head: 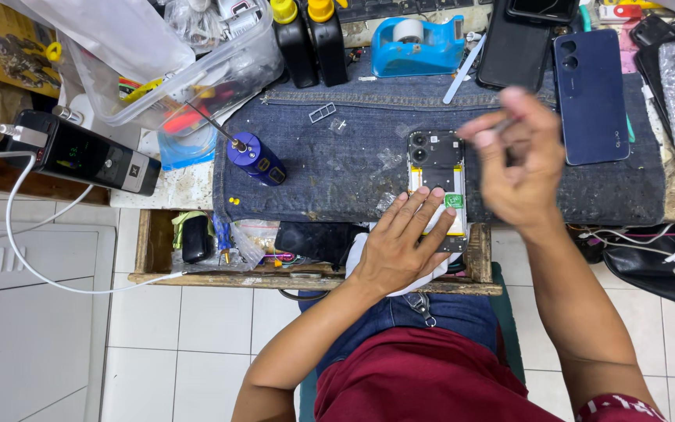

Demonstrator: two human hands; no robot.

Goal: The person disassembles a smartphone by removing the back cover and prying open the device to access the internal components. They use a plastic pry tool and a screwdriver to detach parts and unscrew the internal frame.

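Left hand (404,238) lies flat, fingers spread, pressing the lower half of the opened phone (436,168) onto the denim mat (330,168) near the bench edge. Right hand (517,156) hovers just right of it, blurred, fingers curled as if pinching something thin; what it grips I cannot tell. The phone looks light, stiff and flat, back cover off, camera block and board bare at the top: fragile there, so the side rails look like the safest grip, not the exposed middle. A navy back cover (591,94) rests well to the right, a blue electric screwdriver (255,159) to the left, a tape dispenser (417,45) behind
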